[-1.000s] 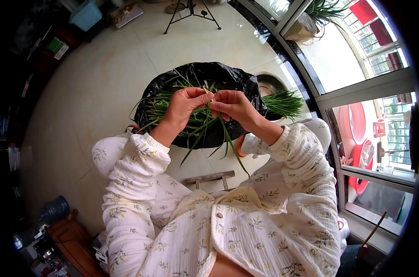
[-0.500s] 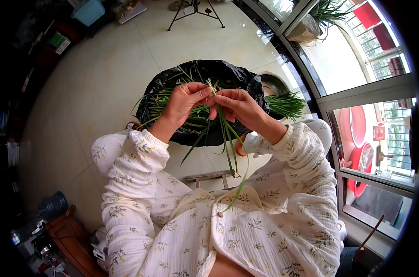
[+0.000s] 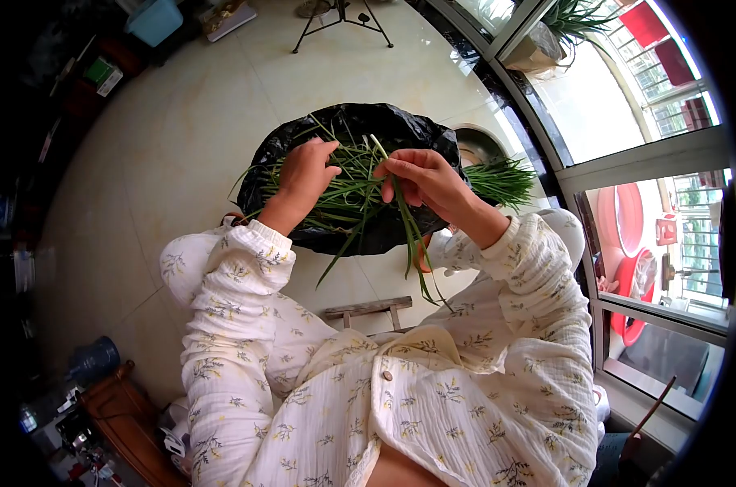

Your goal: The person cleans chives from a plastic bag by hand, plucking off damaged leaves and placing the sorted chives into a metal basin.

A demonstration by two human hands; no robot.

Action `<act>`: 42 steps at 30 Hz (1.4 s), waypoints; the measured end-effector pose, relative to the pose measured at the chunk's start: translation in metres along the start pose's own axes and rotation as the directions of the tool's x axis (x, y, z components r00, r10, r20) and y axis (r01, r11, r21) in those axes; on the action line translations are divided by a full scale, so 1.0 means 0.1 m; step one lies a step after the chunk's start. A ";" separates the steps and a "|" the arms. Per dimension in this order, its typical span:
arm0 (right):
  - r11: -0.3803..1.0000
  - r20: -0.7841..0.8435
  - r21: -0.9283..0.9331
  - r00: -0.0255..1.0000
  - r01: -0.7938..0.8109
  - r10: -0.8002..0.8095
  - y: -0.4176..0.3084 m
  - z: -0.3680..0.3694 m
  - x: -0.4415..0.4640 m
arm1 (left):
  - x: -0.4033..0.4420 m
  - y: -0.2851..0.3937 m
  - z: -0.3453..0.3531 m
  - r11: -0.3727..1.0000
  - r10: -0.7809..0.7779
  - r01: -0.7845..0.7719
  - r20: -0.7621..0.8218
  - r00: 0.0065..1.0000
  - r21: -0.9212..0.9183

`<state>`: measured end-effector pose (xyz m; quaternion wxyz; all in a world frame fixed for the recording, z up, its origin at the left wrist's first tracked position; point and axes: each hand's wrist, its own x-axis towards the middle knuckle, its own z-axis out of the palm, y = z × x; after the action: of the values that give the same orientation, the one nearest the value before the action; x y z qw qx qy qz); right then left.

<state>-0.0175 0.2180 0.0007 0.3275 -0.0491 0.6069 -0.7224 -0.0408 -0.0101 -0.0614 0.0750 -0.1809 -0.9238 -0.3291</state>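
My right hand [image 3: 425, 178] pinches a few garlic chives [image 3: 405, 217] between thumb and fingers. Their pale stem ends point up and the long green leaves hang down toward my knees. To the left, my left hand [image 3: 301, 180] has its thumb and fingers apart, over the near left part of a black plastic bag [image 3: 421, 126]. Nothing shows in that hand, though its palm side is partly hidden. Loose garlic chives [image 3: 348, 195] lie tangled inside the opened bag, beneath both hands. A neater bundle of chives [image 3: 502, 183] sticks out at the bag's right side.
Behind the bundle sits a metal bowl [image 3: 480, 144]. A small wooden stool [image 3: 368, 308] is between my legs on the tiled floor [image 3: 173, 162]. Glass sliding doors [image 3: 644, 154] run along the right. A black metal stand [image 3: 344, 23] is at the far side.
My left hand has come away from the chives and moved left, its fingers parting. The right hand has shifted slightly right, still holding the chives.
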 end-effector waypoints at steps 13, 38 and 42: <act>0.903 -0.184 0.175 0.914 0.391 -0.361 -0.39 -0.48 0.25 | 0.01 0.78 -0.21 -0.091 0.284 0.721 0.676 0.680 -0.687; 0.768 -0.386 0.191 0.766 0.612 -0.515 -0.59 -1.18 0.25 | -0.19 0.60 -0.16 0.149 0.244 0.834 0.837 0.489 -0.531; 0.760 -0.397 0.206 0.762 0.617 -0.512 -0.60 -1.24 0.22 | -0.19 0.57 -0.16 0.233 0.268 0.806 0.832 0.485 -0.545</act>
<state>-0.1178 0.3141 0.0156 -0.0071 -0.0610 0.4799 -0.8752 -0.0015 0.0151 -0.0210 -0.5531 -0.1149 -0.4684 -0.6793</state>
